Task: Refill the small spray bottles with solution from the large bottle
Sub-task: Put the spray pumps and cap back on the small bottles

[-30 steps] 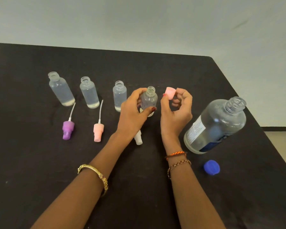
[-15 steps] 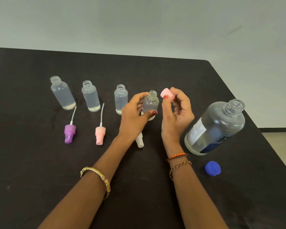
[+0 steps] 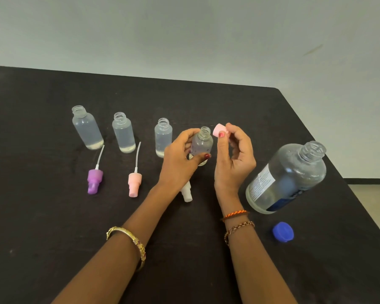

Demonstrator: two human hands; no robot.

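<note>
One black table [image 3: 42, 216] fills the frame; at right stands the uncapped large bottle [image 3: 287, 178]. Mid-frame, the left hand [image 3: 180, 159] grips the fourth small bottle [image 3: 201, 143]; right-hand [image 3: 235, 159] fingers [image 3: 221, 139] pinch a pink cap [image 3: 219, 130] beside its neck, above the blue cap [image 3: 283, 231] at lower right

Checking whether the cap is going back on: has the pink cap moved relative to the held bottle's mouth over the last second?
Yes. The pink cap has tilted and come closer to the held bottle, now just right of its open neck.
</note>
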